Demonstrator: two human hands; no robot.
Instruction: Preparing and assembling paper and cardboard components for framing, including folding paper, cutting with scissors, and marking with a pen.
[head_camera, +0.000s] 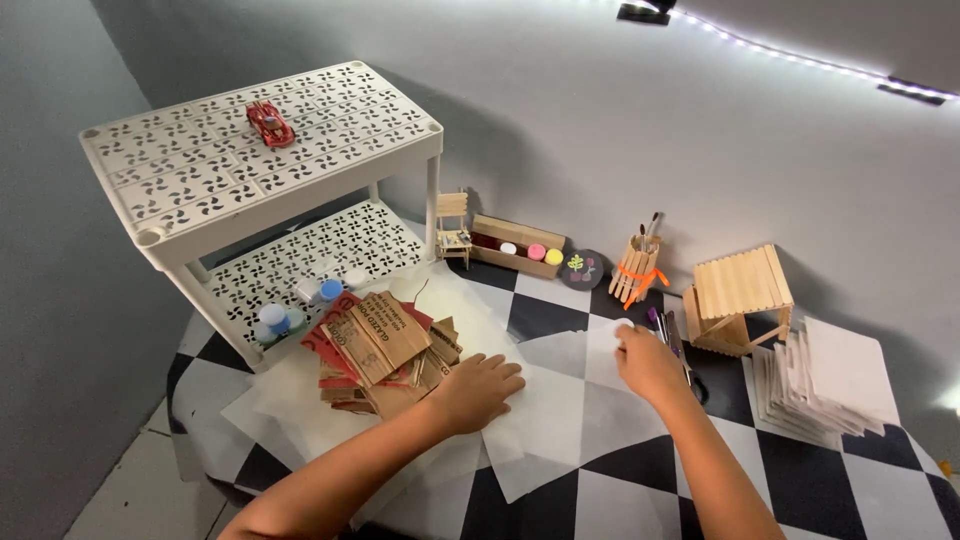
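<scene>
- From my remote seat I see two bare forearms entering from the bottom edge, with no sleeve covering either one.
- Left hand (478, 390): no ring, watch or glove (fingers plainly bare).
- Right hand (648, 362): likewise unadorned, wrist uncovered.

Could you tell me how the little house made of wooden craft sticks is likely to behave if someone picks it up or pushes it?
The stick house looks hollow and made of thin slats, so it is probably light for its size. Its open frame suggests it could crack if squeezed. It already sits tilted on the checkered table, so a push would likely slide or tip it rather than roll it.
</scene>
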